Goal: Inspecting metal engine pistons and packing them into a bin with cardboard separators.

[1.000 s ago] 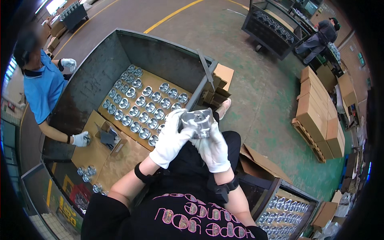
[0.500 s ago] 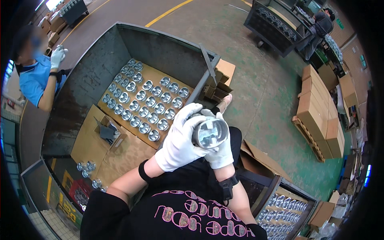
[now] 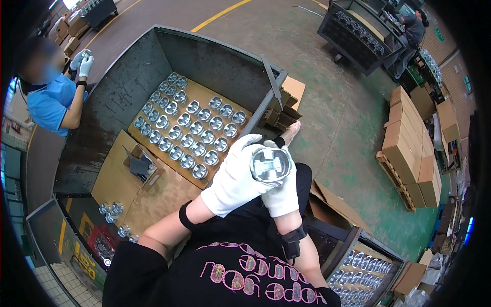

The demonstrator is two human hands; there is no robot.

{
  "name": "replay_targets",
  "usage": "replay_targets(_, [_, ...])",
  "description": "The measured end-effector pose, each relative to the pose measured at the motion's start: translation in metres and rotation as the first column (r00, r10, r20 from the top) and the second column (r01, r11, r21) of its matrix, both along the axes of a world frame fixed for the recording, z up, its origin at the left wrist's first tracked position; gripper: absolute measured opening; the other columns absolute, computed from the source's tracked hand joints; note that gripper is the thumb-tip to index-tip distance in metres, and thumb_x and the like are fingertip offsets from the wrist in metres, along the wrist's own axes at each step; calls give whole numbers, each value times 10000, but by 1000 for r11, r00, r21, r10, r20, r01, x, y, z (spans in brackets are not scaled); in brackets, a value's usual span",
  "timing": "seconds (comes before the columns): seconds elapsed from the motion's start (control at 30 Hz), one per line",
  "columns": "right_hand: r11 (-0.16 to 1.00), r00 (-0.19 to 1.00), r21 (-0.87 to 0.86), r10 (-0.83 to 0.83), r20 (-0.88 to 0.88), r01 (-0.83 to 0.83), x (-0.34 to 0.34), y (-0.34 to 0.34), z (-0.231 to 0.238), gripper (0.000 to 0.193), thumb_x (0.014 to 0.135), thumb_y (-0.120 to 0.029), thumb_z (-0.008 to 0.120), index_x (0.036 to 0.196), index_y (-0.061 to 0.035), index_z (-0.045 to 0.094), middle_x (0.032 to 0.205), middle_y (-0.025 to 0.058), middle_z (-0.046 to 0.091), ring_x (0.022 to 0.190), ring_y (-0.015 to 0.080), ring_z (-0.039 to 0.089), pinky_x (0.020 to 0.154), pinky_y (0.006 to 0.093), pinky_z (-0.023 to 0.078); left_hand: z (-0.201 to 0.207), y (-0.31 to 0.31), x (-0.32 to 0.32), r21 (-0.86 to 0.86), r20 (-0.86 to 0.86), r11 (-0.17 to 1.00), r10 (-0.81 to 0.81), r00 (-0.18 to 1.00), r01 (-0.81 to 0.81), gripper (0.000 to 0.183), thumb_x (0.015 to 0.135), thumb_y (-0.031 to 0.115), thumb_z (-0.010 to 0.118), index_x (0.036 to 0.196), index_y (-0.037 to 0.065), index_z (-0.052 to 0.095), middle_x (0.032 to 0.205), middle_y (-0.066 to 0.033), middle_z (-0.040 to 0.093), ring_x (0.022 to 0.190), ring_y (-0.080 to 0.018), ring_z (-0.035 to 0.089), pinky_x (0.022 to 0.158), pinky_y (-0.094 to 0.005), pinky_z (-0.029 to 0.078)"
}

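Note:
Both my hands wear white gloves and hold one shiny metal piston (image 3: 271, 165) in front of my body, its hollow underside facing up toward me. My left hand (image 3: 236, 176) wraps the piston's left side, fingers curled over its far edge. From the right and below, my right hand (image 3: 282, 193) grips the same piston; part of its fingers is hidden behind the metal. Beyond my hands, rows of similar pistons (image 3: 187, 139) stand on a brown cardboard sheet (image 3: 207, 93) inside a large grey metal bin (image 3: 115, 77).
A small open cardboard box (image 3: 146, 166) with dark items sits in the bin. At lower right, another bin holds more pistons (image 3: 360, 271). Stacked cartons (image 3: 409, 148) rest on a pallet at right. A co-worker in blue (image 3: 53, 102) stands at left; another person (image 3: 409, 38) works far right.
The piston has turned in my hands, so its hollow underside now faces me more squarely. The co-worker at left has brought both gloved hands together.

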State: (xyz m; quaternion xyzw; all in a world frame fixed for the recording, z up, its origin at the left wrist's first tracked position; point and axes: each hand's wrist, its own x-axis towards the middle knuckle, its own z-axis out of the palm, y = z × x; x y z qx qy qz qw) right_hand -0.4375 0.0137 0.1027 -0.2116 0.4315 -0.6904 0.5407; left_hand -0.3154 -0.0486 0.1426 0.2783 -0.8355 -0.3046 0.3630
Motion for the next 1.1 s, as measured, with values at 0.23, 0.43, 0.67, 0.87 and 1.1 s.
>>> replay_targets(0.23, [992,961,-30,-111,252,122,14,-7,30,450,1029,-398,404,1207,-11,550,1129,113,635,1045,194,611,929,314,486,-4,-9,16,78,-81,993,-80,994,86,774,612,206,896,1253,28,501,1295,-194,495,1227,-347,498,1017,-409,427])
replay_targets(0.43, [1000,996,3,16,86,-16,19,-26,23,420,1044,-355,373,1271,-32,514,1190,92,601,1077,156,590,948,296,467,-3,-29,31,91,-72,993,-74,995,80,722,629,168,869,1230,45,486,1248,-171,496,1184,-322,518,986,-395,446])
replay_targets(0.67, [991,474,-126,-133,-871,47,6,-86,-12,281,903,-142,627,1174,-71,640,1170,124,636,1106,239,609,920,323,496,1,-136,74,560,337,751,180,924,-351,505,663,164,820,1075,-26,599,891,-79,676,788,-130,641,709,-278,525])
replay_targets(0.87, [955,302,-270,-223,-927,-124,-5,-156,-43,181,797,-84,674,978,-83,684,921,104,672,864,269,658,746,350,547,-120,-294,157,506,559,669,226,798,-544,253,674,191,806,781,-19,713,738,-95,706,645,-114,641,589,-274,507])
replay_targets(1.1, [985,90,-114,-103,-991,-128,-7,-172,-50,101,758,-103,659,854,-121,636,689,53,578,632,230,591,558,359,493,-258,-409,103,162,640,768,396,658,-620,494,592,354,819,825,-54,667,838,-216,693,799,-329,683,700,-396,532])
